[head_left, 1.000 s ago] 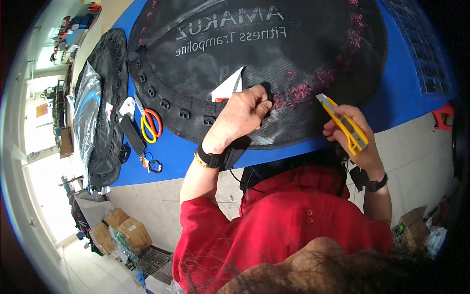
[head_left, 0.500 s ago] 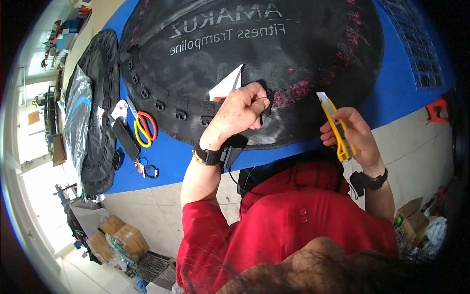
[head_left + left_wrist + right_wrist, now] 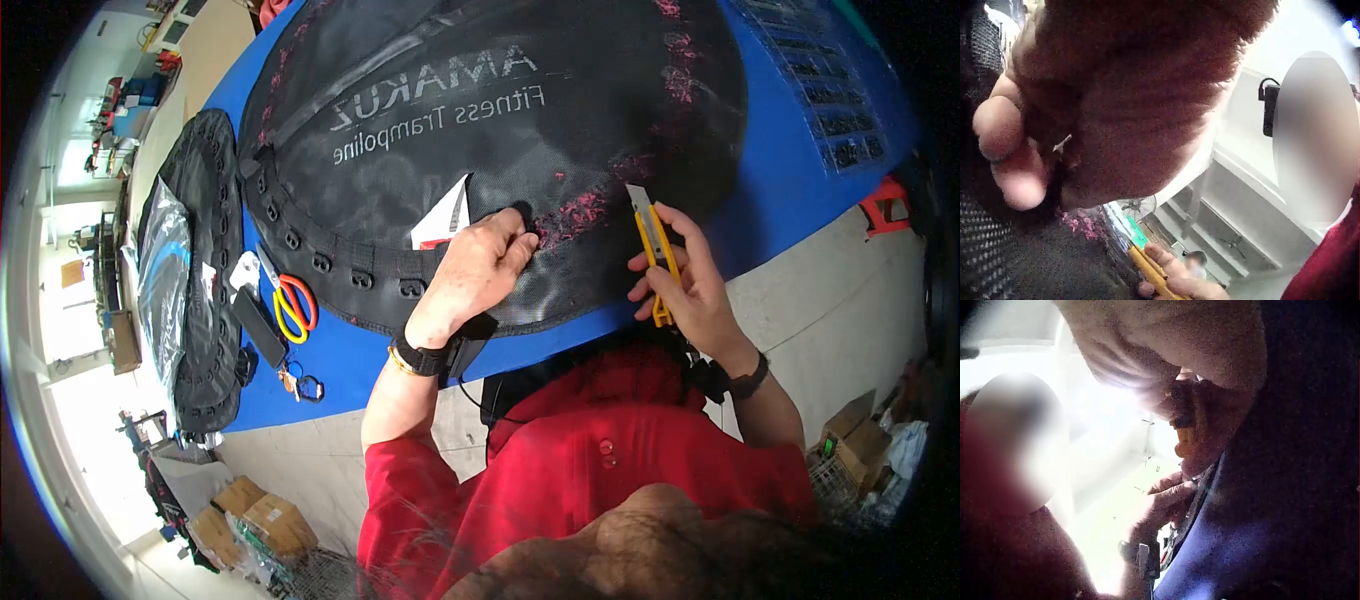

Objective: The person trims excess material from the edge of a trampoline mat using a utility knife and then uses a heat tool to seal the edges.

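A round black trampoline mat [image 3: 600,130] with mirrored lettering lies on the blue table. Pink thread bits [image 3: 580,212] run along its surface. My left hand [image 3: 478,262] rests low on the mat, its fingers curled and pinching the black webbing band [image 3: 385,262] with its row of clips, beside the pink bits. Its fingertips [image 3: 1019,187] press together close over the mat in the left wrist view; what lies inside the grip is mostly hidden. My right hand [image 3: 695,285] holds a yellow utility knife [image 3: 655,250] above the mat's near edge, blade out and pointing away from me.
A white triangular label [image 3: 443,218] sticks up beside the left hand. Scissors [image 3: 292,308] with red and yellow handles, a black case [image 3: 260,328] and keys [image 3: 300,384] lie to the left. Beyond is another mat [image 3: 212,290] with a plastic bag [image 3: 165,270]; clear packaging [image 3: 830,110] lies right.
The knife has swung more upright in my right hand, which has shifted a little left. My left hand keeps its grip on the webbing band. The head view has shifted slightly.
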A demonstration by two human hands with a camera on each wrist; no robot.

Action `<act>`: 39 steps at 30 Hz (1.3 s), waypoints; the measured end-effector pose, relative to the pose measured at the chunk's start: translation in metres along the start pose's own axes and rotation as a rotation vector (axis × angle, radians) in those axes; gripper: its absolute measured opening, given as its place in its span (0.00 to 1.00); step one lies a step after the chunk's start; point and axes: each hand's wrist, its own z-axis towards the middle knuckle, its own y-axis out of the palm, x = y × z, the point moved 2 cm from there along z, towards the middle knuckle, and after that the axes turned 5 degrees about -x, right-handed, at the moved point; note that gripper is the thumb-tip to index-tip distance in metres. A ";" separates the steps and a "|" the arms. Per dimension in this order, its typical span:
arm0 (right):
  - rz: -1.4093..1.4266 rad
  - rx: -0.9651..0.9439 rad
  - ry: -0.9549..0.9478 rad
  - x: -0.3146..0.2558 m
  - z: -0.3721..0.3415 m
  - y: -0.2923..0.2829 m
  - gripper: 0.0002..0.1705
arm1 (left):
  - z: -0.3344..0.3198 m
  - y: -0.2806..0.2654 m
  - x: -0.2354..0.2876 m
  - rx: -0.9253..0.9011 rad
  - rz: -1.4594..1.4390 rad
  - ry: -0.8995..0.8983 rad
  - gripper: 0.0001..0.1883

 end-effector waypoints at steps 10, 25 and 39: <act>-0.140 0.117 0.007 -0.016 0.028 0.021 0.33 | 0.043 0.001 0.001 -0.099 -0.407 -0.110 0.08; -0.517 0.104 -0.154 -0.012 0.029 0.052 0.21 | 0.041 -0.010 -0.014 -0.229 -0.489 -0.134 0.08; -0.567 0.140 -0.237 -0.008 0.042 0.061 0.20 | 0.042 -0.011 -0.013 -0.262 -0.491 -0.115 0.08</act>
